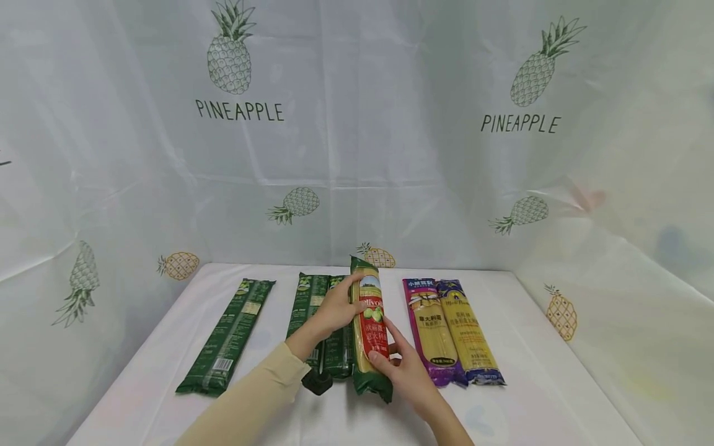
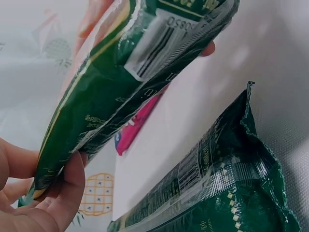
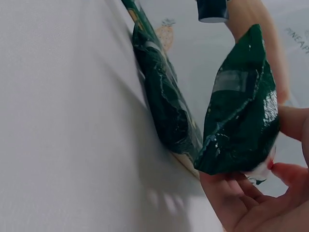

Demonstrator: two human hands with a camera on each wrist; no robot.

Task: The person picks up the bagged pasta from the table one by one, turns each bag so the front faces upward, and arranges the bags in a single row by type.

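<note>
Both hands hold a spaghetti packet (image 1: 370, 334) with green ends and a red label, tilted above the table. My left hand (image 1: 336, 308) grips it near its far end, thumb on the front. In the left wrist view, fingers of the left hand (image 2: 53, 203) wrap that end, and the green back with its barcode shows. Lower down, my right hand (image 1: 409, 375) holds the near end, its thumb over the front. The right wrist view shows the right hand (image 3: 260, 203) beneath the folded green end. Two green packets (image 1: 304, 303) (image 1: 337, 356) lie just left, partly covered by the left arm.
Another green packet (image 1: 229, 337) lies farther left on the white table (image 1: 139, 365). To the right, a purple-edged spaghetti packet (image 1: 434, 334) touches a yellow and blue one (image 1: 470, 328). A pineapple-print curtain (image 1: 357, 124) hangs behind. A small black object (image 1: 317, 383) sits by the left wrist.
</note>
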